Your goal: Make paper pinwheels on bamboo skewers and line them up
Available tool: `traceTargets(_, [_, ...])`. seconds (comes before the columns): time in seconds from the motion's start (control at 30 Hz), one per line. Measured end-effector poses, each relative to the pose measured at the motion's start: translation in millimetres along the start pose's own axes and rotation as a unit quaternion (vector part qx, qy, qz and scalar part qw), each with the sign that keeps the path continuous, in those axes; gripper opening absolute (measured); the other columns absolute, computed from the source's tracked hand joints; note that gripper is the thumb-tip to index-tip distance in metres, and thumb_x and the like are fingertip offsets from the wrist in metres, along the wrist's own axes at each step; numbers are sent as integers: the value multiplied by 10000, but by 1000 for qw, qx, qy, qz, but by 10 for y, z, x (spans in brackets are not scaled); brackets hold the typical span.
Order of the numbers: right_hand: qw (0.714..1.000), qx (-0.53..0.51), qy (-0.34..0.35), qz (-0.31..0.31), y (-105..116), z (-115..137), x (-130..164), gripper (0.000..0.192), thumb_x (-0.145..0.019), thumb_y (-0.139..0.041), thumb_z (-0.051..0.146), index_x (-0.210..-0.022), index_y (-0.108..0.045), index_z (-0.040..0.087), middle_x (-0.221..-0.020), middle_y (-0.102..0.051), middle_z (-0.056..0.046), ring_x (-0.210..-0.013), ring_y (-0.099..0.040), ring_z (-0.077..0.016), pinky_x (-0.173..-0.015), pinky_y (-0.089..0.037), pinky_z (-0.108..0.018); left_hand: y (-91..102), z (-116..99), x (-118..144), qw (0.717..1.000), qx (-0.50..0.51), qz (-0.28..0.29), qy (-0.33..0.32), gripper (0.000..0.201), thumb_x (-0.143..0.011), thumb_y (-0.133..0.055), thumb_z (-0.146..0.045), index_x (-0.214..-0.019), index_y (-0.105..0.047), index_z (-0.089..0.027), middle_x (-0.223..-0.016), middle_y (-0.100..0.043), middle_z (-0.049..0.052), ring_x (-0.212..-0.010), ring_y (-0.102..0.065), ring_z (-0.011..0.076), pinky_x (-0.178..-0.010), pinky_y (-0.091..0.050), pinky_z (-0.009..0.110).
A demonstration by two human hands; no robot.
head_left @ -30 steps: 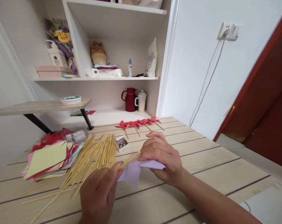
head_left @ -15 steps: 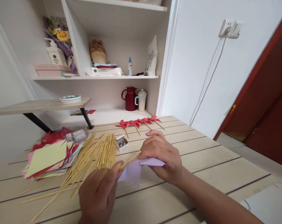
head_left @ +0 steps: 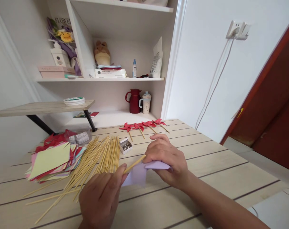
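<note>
My left hand [head_left: 100,197] is closed round a thin wooden stick [head_left: 135,164], its thumb lying along the stick. The stick's far end reaches to the fingertips of my right hand [head_left: 165,159]. Those fingers are closed on a purple paper pinwheel [head_left: 137,175], whose folded blades show between the two hands. My right fingers cover its centre, so I cannot see how stick and paper meet. Just beyond the hands stands a small open box [head_left: 125,146] with shiny metal pins. Several red pinwheels [head_left: 138,126] on sticks lie in a row farther back.
Many loose wooden sticks [head_left: 103,156] lie left of my hands, beside a stack of coloured paper squares [head_left: 50,160]. A clear plastic box [head_left: 80,136] sits behind the stack. At the back are a raised wooden shelf [head_left: 46,108], a red jug [head_left: 135,101] and a cup [head_left: 146,103].
The purple paper between my hands has turned slightly, its lower blade now showing wider. Both hands keep their hold, and the camera view has shifted a little.
</note>
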State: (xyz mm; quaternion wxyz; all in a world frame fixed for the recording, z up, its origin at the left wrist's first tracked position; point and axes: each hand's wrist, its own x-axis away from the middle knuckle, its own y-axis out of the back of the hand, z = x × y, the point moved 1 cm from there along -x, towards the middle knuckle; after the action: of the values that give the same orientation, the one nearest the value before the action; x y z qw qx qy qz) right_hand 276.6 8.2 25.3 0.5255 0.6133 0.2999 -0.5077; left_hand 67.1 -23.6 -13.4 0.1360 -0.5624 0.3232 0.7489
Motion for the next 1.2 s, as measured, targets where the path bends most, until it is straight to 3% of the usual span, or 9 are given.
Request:
traceTargets(0.6, [1000, -12, 2, 12, 14, -11, -17, 123, -862, -585, 100, -871, -664, 194, -713, -685, -9, -650, -631, -146, -914, -477, -433, 21, 52, -17, 1000, 10, 7, 1, 177, -916, -607, -137, -1087, -654, -132, -647, -621, -25, -560, -569, 80, -589, -429, 232])
traceTargets(0.93, [1000, -8, 2, 21, 4, -13, -11, 120, -851, -600, 105, -886, -659, 204, -716, -688, -11, -663, -628, -147, -906, -481, -435, 91, 73, -61, 991, -93, 5, -94, 177, -872, -659, -99, -1047, -667, -77, -580, -588, -27, -502, -500, 91, -565, -368, 289])
traceTargets(1.2, [1000, -9, -5, 10, -17, 3, -11, 122, -854, -586, 112, -866, -656, 212, -691, -672, -2, -638, -622, -144, -899, -488, -432, 117, 57, -70, 989, -103, 25, -99, 191, -893, -625, -87, -1080, -659, -63, -576, -579, -34, -506, -520, 96, -573, -369, 304])
